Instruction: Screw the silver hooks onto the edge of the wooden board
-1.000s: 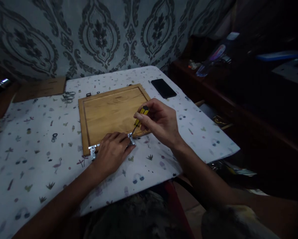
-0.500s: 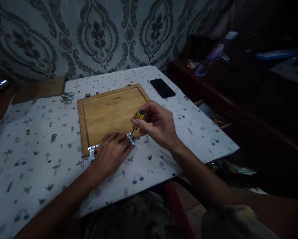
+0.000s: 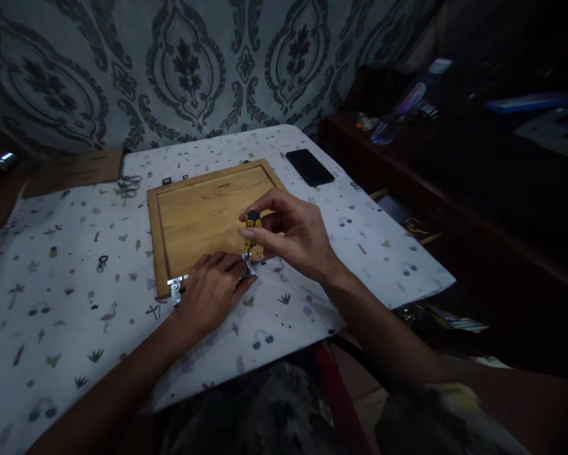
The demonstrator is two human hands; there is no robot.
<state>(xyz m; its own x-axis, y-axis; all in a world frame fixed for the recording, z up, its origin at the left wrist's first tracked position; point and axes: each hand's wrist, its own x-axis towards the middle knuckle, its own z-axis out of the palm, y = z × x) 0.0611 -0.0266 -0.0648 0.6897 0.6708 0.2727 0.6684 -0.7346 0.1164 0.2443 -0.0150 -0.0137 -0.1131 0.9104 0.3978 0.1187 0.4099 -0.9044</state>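
Observation:
A wooden panel with a raised border [image 3: 208, 208] lies on the tablecloth. Along its near edge runs a shiny metal bracket [image 3: 175, 291], with a bent tab at each end; its middle is under my left hand [image 3: 212, 287]. The fingers of that hand curl over the bracket and press it against the wood, thumb on the near side. My right hand [image 3: 293, 234] pinches a small yellow and black screwdriver [image 3: 253, 221] between thumb and fingers. The screwdriver stands nearly upright, its tip at the bracket's right end; a screw cannot be made out.
A black phone [image 3: 309, 167] lies right of the panel. Scissors [image 3: 129, 186] and a piece of brown cardboard [image 3: 75, 172] are at the back left of the table. A clear bottle [image 3: 411, 101] rests on dark furniture at right. The patterned wall closes off the back.
My right hand has shifted slightly left, and the screwdriver has swung from a rightward lean to nearly upright. The left hand, bracket and panel stay in place.

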